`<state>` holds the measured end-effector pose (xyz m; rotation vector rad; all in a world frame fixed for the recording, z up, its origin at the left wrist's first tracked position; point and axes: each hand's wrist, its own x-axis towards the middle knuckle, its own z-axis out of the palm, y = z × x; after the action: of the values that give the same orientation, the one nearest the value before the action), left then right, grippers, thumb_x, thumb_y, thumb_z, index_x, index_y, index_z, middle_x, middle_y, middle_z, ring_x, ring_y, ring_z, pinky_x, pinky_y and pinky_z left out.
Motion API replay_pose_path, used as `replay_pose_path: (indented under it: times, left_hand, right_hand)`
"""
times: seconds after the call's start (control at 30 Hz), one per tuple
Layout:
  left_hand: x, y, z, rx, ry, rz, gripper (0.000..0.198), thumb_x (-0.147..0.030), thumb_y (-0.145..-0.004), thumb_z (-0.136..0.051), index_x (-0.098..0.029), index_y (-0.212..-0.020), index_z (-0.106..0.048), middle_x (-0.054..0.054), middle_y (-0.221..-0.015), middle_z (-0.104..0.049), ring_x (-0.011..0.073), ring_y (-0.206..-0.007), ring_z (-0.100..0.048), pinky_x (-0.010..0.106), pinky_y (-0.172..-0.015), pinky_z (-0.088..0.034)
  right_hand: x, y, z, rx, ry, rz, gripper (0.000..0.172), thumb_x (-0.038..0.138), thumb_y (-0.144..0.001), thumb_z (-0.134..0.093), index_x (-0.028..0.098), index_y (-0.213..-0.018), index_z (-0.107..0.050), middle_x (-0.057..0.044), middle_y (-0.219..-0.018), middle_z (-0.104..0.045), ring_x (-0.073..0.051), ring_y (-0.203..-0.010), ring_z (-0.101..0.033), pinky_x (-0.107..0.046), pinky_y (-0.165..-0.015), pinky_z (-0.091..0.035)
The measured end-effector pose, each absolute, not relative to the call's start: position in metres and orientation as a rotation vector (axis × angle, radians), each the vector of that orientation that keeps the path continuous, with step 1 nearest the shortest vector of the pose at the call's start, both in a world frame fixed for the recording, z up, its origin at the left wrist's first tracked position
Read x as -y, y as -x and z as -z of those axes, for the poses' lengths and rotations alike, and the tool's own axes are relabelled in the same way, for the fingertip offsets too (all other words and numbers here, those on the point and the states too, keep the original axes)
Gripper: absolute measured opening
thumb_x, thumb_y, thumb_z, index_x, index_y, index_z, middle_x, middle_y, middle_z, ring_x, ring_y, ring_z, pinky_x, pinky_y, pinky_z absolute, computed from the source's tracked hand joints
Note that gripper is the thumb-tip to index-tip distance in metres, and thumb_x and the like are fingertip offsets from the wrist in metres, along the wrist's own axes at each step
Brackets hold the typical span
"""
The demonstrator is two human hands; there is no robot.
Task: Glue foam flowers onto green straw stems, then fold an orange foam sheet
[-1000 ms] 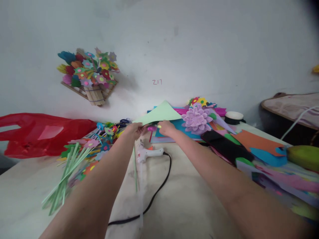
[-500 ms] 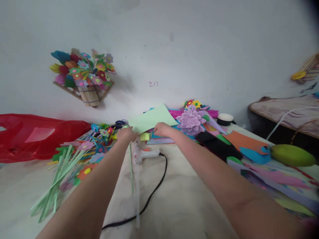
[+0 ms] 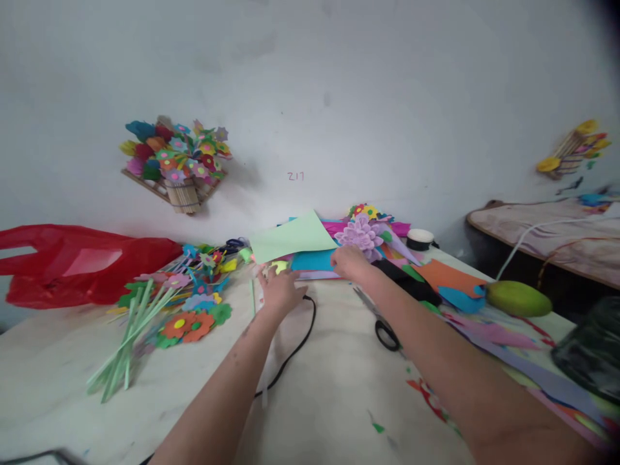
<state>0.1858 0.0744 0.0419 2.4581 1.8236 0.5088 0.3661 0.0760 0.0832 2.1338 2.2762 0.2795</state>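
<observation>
Your left hand (image 3: 281,290): fingers spread | pale green sheet (image 3: 293,237): plain, straight-edged, atop other sheets by the wall (image 3: 387,116); long axis left to right, rising slightly rightward, far corner pointing wallward, near-right corner toward your right hand (image 3: 349,263) | that hand: fingers curled beside blue sheet (image 3: 314,260); cannot tell whether pinching anything

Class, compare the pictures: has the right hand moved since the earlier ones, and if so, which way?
Yes. Against the red writing on the wall, the right hand has moved rightward, toward the purple flower.
</observation>
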Motion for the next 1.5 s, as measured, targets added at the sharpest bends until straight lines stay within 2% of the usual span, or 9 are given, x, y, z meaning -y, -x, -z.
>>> replay_pose_path:
  times: [0.13,0.23,0.4,0.63,0.83,1.13,1.37,1.5]
  left_hand:
    - [-0.056,-0.187,-0.023,-1.802,-2.522,-0.572,0.031,-0.046,-0.076,-0.051,-0.027,-0.089,-0.070,0.005,-0.113,-0.065,0.0345,-0.125,-0.035,0.062,-0.104,-0.001]
    - [-0.045,-0.187,-0.016,-1.801,-2.537,-0.721,0.038,-0.051,-0.075,-0.050,-0.024,-0.094,-0.069,0.008,-0.110,-0.065,0.0328,-0.125,-0.035,0.058,-0.106,0.003]
    - [-0.037,-0.185,-0.014,-1.791,-2.562,-0.776,0.038,-0.046,-0.076,-0.050,-0.023,-0.101,-0.067,0.008,-0.112,-0.064,0.0322,-0.127,-0.033,0.054,-0.108,0.007]
    - [-0.042,-0.185,-0.012,-1.830,-2.518,-0.746,0.047,-0.046,-0.075,-0.052,-0.023,-0.115,-0.061,0.008,-0.119,-0.061,0.0320,-0.128,-0.032,0.053,-0.109,0.007]
    - [-0.046,-0.185,-0.008,-1.776,-2.552,-0.813,0.053,-0.052,-0.075,-0.050,-0.022,-0.118,-0.060,0.008,-0.121,-0.060,0.0328,-0.129,-0.030,0.052,-0.108,0.011]
    - [-0.047,-0.183,-0.009,-1.761,-2.551,-0.789,0.050,-0.051,-0.078,-0.048,-0.023,-0.118,-0.060,0.006,-0.122,-0.060,0.0308,-0.130,-0.030,0.053,-0.108,0.011]
    - [-0.057,-0.184,-0.018,-1.771,-2.473,-0.688,0.049,-0.050,-0.081,-0.041,-0.026,-0.122,-0.055,0.005,-0.127,-0.057,0.0301,-0.133,-0.026,0.057,-0.107,0.009]
    - [-0.069,-0.188,-0.025,-1.796,-2.439,-0.534,0.052,-0.048,-0.080,-0.043,-0.026,-0.127,-0.050,0.005,-0.135,-0.049,0.0310,-0.136,-0.020,0.059,-0.106,0.006]
  right_hand:
    - [-0.070,-0.369,-0.067,-2.289,-2.040,-0.482,0.027,0.013,-0.076,-0.050,0.017,-0.093,-0.071,-0.014,-0.100,-0.067,-0.028,-0.102,-0.054,-0.037,-0.084,-0.035]
    - [-0.073,-0.370,-0.051,-2.342,-1.929,-0.618,0.026,0.014,-0.079,-0.048,0.014,-0.092,-0.070,-0.015,-0.099,-0.065,-0.028,-0.100,-0.052,-0.039,-0.084,-0.033]
    - [-0.083,-0.369,-0.033,-2.436,-1.784,-0.749,0.026,0.012,-0.080,-0.045,0.012,-0.090,-0.070,-0.016,-0.095,-0.065,-0.029,-0.097,-0.051,-0.040,-0.084,-0.030]
    - [-0.093,-0.375,-0.048,-2.355,-1.837,-0.593,0.028,0.009,-0.079,-0.045,0.011,-0.085,-0.071,-0.017,-0.085,-0.068,-0.027,-0.092,-0.057,-0.038,-0.084,-0.032]
    - [-0.098,-0.379,-0.061,-2.306,-1.951,-0.467,0.026,0.018,-0.081,-0.050,0.012,-0.095,-0.071,-0.018,-0.098,-0.068,-0.026,-0.095,-0.061,-0.034,-0.082,-0.038]
    - [-0.105,-0.389,-0.066,-2.336,-2.134,-0.296,0.029,0.020,-0.081,-0.047,0.020,-0.094,-0.072,-0.010,-0.099,-0.070,-0.023,-0.091,-0.063,-0.028,-0.071,-0.042]
    - [-0.100,-0.386,-0.066,-2.358,-2.118,-0.268,0.029,0.017,-0.078,-0.048,0.020,-0.091,-0.073,-0.010,-0.098,-0.070,-0.022,-0.092,-0.062,-0.027,-0.076,-0.041]
    - [-0.098,-0.383,-0.062,-2.361,-2.076,-0.329,0.029,0.015,-0.077,-0.047,0.020,-0.087,-0.074,-0.011,-0.095,-0.071,-0.023,-0.092,-0.062,-0.030,-0.080,-0.038]
